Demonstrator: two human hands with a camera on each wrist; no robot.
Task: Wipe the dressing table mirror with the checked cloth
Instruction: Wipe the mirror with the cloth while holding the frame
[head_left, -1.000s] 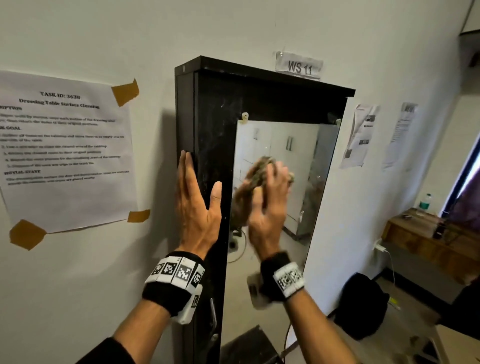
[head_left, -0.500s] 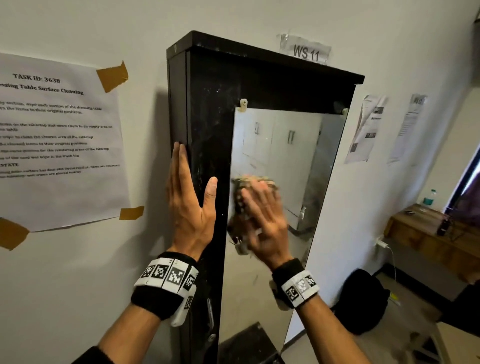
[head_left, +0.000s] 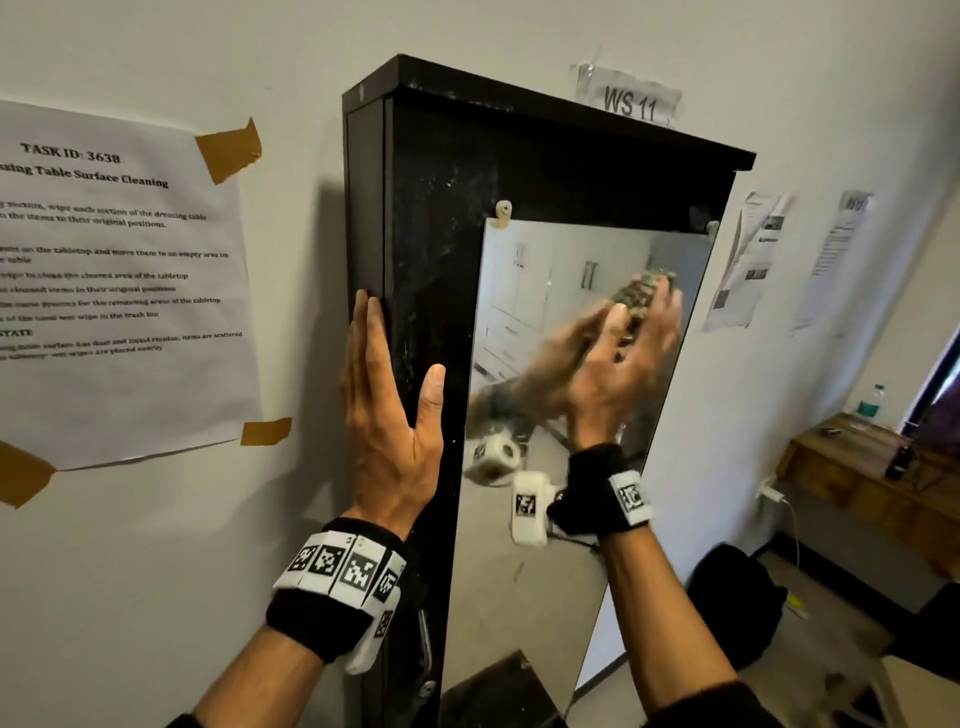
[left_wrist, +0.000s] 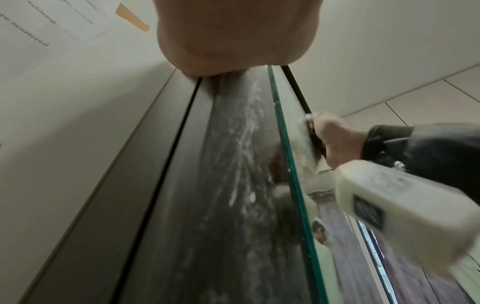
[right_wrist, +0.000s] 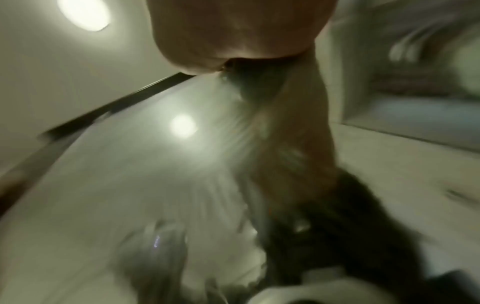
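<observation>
One checked cloth (head_left: 643, 296) is pressed against the mirror (head_left: 524, 519) near its upper right part, under the right hand (head_left: 621, 364), whose fingers lie spread and fairly straight over it; the hand and cloth are motion-blurred, so how far the fingertips curl round the cloth cannot be told. Their reflection shows in the glass just to the left. The right wrist view is too smeared to add more than the palm (right_wrist: 233, 35) against the pale glass.

The mirror is fixed to the front of a tall black cabinet (head_left: 431, 249), held at its top corners by small clips (head_left: 503, 213). The left hand (head_left: 389, 410) lies flat and open on the cabinet's left front edge, fingers straight along the side panel and thumb on the dusty black front, holding nothing. The left wrist view shows the heel of that hand (left_wrist: 223, 37) on the edge, white streaks down the black panel (left_wrist: 233, 164) and the green edge of the glass (left_wrist: 288, 164).

On the wall left of the cabinet a printed sheet (head_left: 114, 280) is stuck with brown tape (head_left: 228, 150). A label reading WS 11 (head_left: 628, 101) sits above the cabinet, more papers (head_left: 748, 260) hang to the right, and a wooden desk (head_left: 857, 483) stands further right.
</observation>
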